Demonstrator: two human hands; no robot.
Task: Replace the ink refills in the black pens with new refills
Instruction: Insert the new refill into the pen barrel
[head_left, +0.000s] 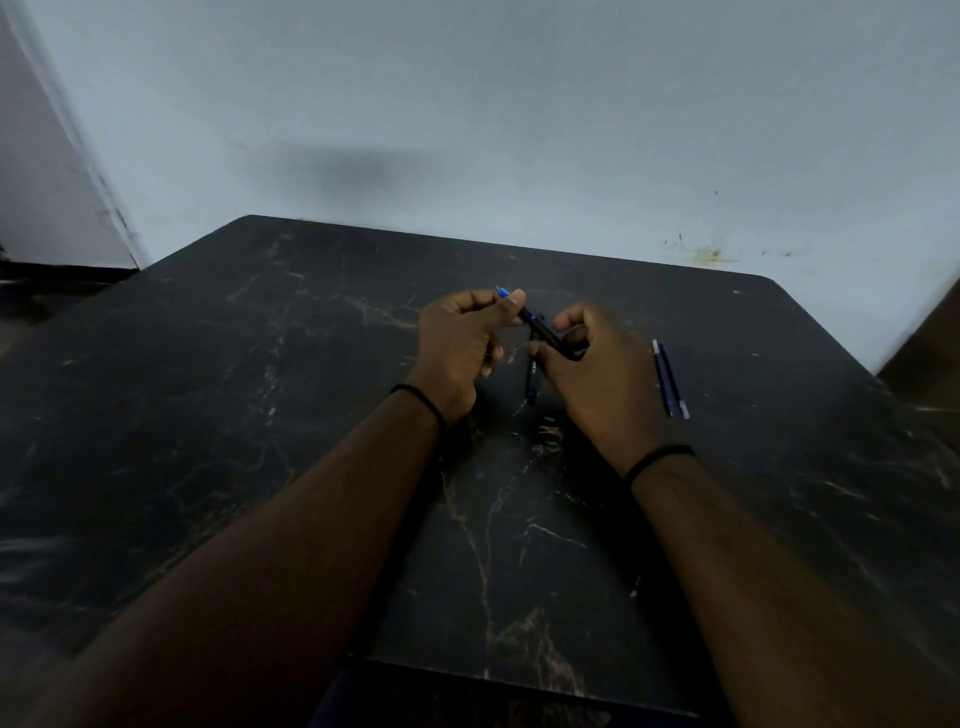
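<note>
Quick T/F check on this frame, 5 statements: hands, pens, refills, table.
1. Both hands hold one black pen between them. True.
2. The left hand pinches the pen's blue-tipped end. True.
3. The two refills lie left of the left hand. False: they lie on the table to the right of the right hand.
4. A second pen lies on the table under the hands. True.
5. The refills are held in the right hand. False: they lie apart from it, untouched.
</note>
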